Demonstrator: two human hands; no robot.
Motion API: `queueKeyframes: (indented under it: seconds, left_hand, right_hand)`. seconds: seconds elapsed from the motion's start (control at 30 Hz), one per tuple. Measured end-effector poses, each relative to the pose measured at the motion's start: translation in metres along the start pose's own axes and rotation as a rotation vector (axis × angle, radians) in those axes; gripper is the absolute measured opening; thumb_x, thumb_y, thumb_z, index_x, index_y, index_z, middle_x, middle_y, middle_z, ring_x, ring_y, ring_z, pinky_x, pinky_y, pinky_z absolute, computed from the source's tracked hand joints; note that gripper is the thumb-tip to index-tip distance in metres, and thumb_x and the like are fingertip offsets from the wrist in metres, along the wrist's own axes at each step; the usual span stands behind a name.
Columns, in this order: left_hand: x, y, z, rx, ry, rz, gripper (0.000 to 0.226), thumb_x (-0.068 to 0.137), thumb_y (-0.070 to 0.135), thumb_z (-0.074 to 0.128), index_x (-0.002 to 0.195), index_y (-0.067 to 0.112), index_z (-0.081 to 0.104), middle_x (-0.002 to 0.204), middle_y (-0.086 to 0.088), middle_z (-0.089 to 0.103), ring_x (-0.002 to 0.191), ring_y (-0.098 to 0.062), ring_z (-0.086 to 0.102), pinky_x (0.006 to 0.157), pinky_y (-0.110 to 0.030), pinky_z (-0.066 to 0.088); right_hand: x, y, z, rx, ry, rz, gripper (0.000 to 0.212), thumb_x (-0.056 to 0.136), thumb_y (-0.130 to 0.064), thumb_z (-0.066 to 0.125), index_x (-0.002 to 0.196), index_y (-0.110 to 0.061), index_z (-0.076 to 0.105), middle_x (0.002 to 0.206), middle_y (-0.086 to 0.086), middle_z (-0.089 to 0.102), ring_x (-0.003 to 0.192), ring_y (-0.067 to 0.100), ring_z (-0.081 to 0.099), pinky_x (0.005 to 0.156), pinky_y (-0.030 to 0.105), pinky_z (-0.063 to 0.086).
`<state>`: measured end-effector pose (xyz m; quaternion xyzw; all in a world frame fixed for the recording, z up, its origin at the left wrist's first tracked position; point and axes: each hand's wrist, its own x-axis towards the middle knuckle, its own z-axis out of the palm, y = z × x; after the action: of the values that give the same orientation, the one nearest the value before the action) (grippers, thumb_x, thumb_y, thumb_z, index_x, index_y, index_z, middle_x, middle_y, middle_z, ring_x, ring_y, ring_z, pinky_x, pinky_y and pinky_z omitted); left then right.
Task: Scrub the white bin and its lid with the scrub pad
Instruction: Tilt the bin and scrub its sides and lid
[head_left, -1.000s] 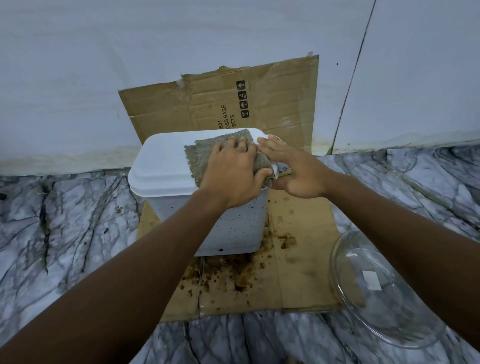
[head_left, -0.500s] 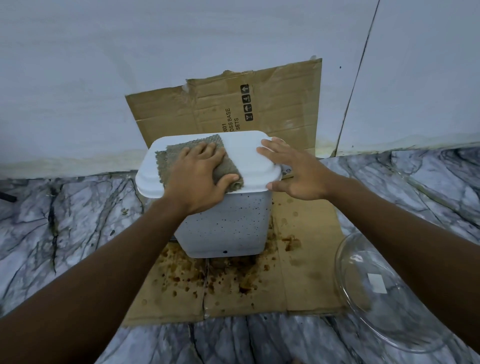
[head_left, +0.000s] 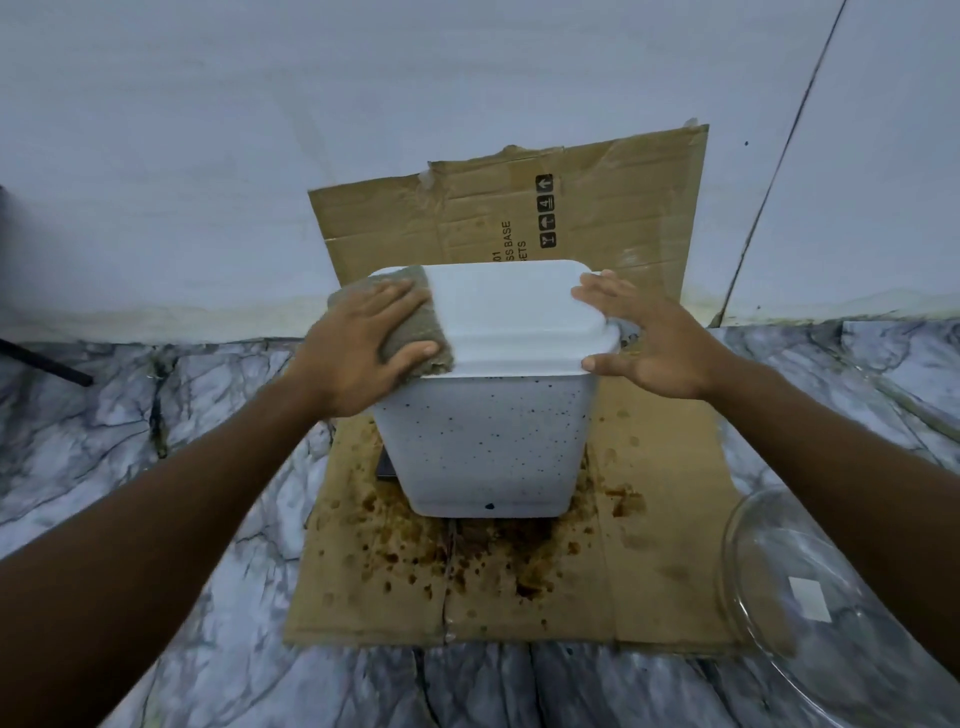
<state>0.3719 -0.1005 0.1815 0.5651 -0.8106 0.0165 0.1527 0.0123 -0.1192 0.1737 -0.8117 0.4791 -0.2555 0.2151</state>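
Observation:
The white bin (head_left: 483, 447) stands upright on stained cardboard, its front speckled with dark spots. Its white lid (head_left: 514, 317) sits closed on top. A grey-green scrub pad (head_left: 415, 332) lies on the lid's left edge, pressed flat under my left hand (head_left: 363, 353), whose fingers are spread over it. My right hand (head_left: 649, 338) rests flat against the lid's right edge, fingers apart, thumb at the front corner. Part of the pad is hidden under my left palm.
A cardboard sheet (head_left: 649, 571) with brown stains lies under the bin, and a second piece (head_left: 597, 218) leans on the wall behind. A clear glass bowl (head_left: 810, 597) sits at the right on the marble floor (head_left: 156, 467). A dark rod (head_left: 47, 364) lies far left.
My left hand has slid the scrub pad from the lid's right side across to its left edge. My right hand stays on the lid's right edge.

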Motion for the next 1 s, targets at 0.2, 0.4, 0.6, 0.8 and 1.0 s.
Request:
queueKeyframes:
  seconds: [0.2, 0.4, 0.6, 0.8, 1.0]
  left_hand:
    - [0.004, 0.003, 0.021, -0.012, 0.198, -0.019, 0.070, 0.100, 0.063, 0.036, 0.148, 0.015, 0.050, 0.151, -0.008, 0.049, 0.141, -0.028, 0.039, 0.120, -0.044, 0.026]
    - [0.020, 0.007, 0.023, -0.001, 0.222, -0.073, 0.071, 0.100, 0.064, 0.031, 0.146, 0.015, 0.052, 0.148, -0.008, 0.053, 0.139, -0.029, 0.043, 0.118, -0.049, 0.028]
    - [0.026, 0.042, 0.032, 0.071, 0.238, -0.046, 0.067, 0.102, 0.059, 0.031, 0.147, 0.013, 0.049, 0.149, -0.008, 0.052, 0.138, -0.029, 0.042, 0.117, -0.048, 0.027]
    - [0.045, 0.040, 0.025, -0.070, 0.262, -0.056, 0.063, 0.103, 0.057, 0.030, 0.140, 0.014, 0.056, 0.133, -0.008, 0.064, 0.124, -0.028, 0.055, 0.109, -0.045, 0.037]
    - [0.060, 0.023, 0.040, 0.076, 0.319, -0.050, 0.061, 0.104, 0.058, 0.027, 0.138, 0.018, 0.057, 0.140, -0.004, 0.061, 0.134, -0.027, 0.048, 0.116, -0.048, 0.028]
  right_hand:
    - [0.021, -0.016, -0.008, -0.223, -0.051, 0.044, 0.091, 0.074, -0.072, 0.067, 0.151, -0.035, 0.035, 0.160, -0.005, 0.032, 0.149, 0.019, 0.024, 0.121, 0.048, 0.024]
    - [0.029, -0.021, 0.009, -0.380, -0.049, 0.036, 0.092, 0.079, -0.077, 0.055, 0.155, -0.039, 0.021, 0.166, -0.002, 0.013, 0.154, 0.024, 0.003, 0.123, 0.048, 0.005]
    - [0.040, -0.025, 0.009, -0.366, -0.021, 0.041, 0.088, 0.072, -0.076, 0.061, 0.146, -0.038, 0.034, 0.162, -0.003, 0.025, 0.154, 0.023, 0.006, 0.123, 0.055, 0.006]
    - [0.057, -0.038, 0.007, -0.296, -0.063, 0.050, 0.079, 0.077, -0.048, 0.078, 0.144, -0.030, 0.039, 0.162, 0.003, 0.025, 0.152, 0.018, 0.011, 0.123, 0.043, -0.001]
    - [0.075, -0.024, 0.019, -0.339, 0.008, 0.054, 0.091, 0.074, -0.076, 0.054, 0.150, -0.029, 0.037, 0.159, -0.004, 0.033, 0.150, 0.016, 0.021, 0.122, 0.051, 0.006]
